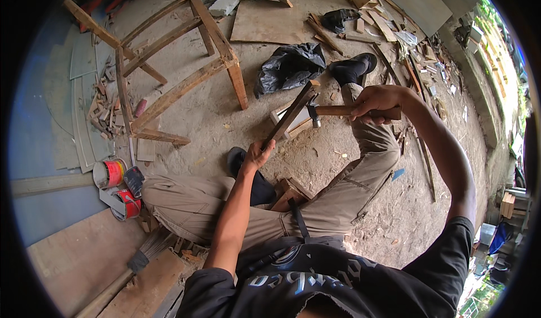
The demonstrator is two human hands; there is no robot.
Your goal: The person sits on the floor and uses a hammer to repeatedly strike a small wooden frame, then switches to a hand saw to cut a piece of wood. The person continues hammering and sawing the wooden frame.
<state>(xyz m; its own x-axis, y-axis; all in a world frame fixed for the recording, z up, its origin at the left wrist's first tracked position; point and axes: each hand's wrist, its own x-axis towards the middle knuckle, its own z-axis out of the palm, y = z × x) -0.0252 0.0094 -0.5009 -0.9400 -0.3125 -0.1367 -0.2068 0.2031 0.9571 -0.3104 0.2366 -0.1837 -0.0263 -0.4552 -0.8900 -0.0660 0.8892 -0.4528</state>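
Observation:
My left hand [258,154] is closed around the lower end of a narrow wooden strip [289,113], which slants up and away to the right. In my right hand [376,100] is a claw hammer [335,110], gripped by its wooden handle and lying almost level. The hammer's metal head is right beside the strip's upper part; whether they touch I cannot tell. Below them on the ground sits a small wooden frame or box [298,127] with a pale inside, partly hidden by the strip and hammer.
A bare wooden chair frame [225,59] stands at the far left. Beyond my hands lies a black plastic bag [290,67], with a wooden board [270,22] behind it. Red-labelled cans [115,173] stand near my left knee. Wood scraps [420,64] litter the right side.

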